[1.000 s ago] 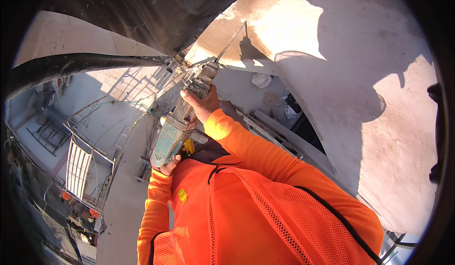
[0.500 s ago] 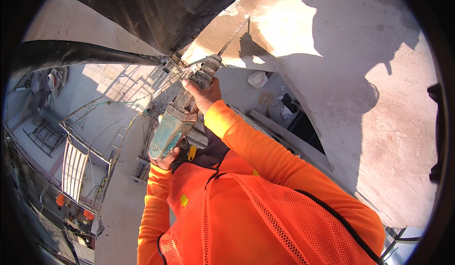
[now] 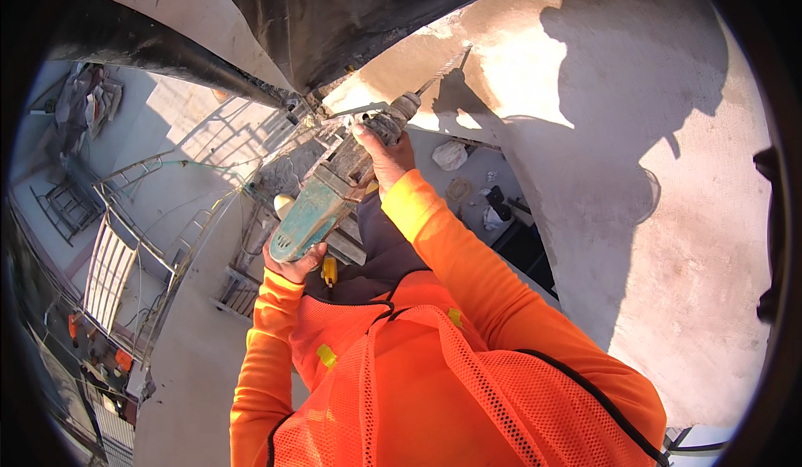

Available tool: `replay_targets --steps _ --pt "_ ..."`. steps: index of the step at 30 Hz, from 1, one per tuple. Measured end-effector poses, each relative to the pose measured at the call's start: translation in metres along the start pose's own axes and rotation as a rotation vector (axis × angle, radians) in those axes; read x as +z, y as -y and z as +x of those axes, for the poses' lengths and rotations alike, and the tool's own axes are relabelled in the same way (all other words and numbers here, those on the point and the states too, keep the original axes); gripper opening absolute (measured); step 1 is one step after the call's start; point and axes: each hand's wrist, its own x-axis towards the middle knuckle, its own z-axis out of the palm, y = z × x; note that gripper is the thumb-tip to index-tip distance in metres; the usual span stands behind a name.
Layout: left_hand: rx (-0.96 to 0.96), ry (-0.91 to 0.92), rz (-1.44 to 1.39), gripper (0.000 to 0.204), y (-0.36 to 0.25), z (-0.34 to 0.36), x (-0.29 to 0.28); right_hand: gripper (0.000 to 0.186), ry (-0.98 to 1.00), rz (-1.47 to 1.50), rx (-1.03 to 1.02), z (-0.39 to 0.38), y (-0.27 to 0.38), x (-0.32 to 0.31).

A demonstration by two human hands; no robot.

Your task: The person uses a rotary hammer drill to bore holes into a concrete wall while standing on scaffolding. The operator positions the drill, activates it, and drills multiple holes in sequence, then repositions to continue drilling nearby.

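I hold a large teal and grey rotary hammer drill (image 3: 322,204), coated with dust, tilted up and to the right. My left hand (image 3: 294,265) is closed round its rear end, with the fingers partly hidden beneath. Further forward, my right hand (image 3: 386,156) wraps round the body just behind the chuck (image 3: 405,106). A long spiral drill bit (image 3: 443,71) points at the sunlit plastered wall (image 3: 522,62). Its tip meets its own shadow there and seems to touch the surface.
A dark sheet (image 3: 334,16) hangs at the top. Metal scaffolding (image 3: 142,237) stands below on the left. Beyond the drill, a white bag (image 3: 451,155) and a coil of rope (image 3: 459,189) lie lower down. A yellow-handled tool (image 3: 330,271) sits near my waist.
The view has shifted, and the drill with both hands appears further right and slightly lower in it. Both hands keep their hold, and the bit's tip still meets the wall.
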Motion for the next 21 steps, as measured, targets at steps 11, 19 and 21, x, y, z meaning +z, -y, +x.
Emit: replay_targets --steps 11,19,21 --pt "0.050 0.006 0.223 0.060 0.0010 0.0032 0.0015 0.080 -0.015 0.000 -0.005 -0.0052 0.0010 0.0026" --pt "0.017 -0.026 0.181 0.056 0.0055 0.0027 0.0004 0.060 -0.042 -0.005 0.035 -0.0042 -0.0005 0.0017" --pt "0.016 -0.008 0.135 0.057 0.0042 -0.0015 -0.0002 0.062 -0.027 -0.014 0.028 -0.0078 -0.0014 0.0020"
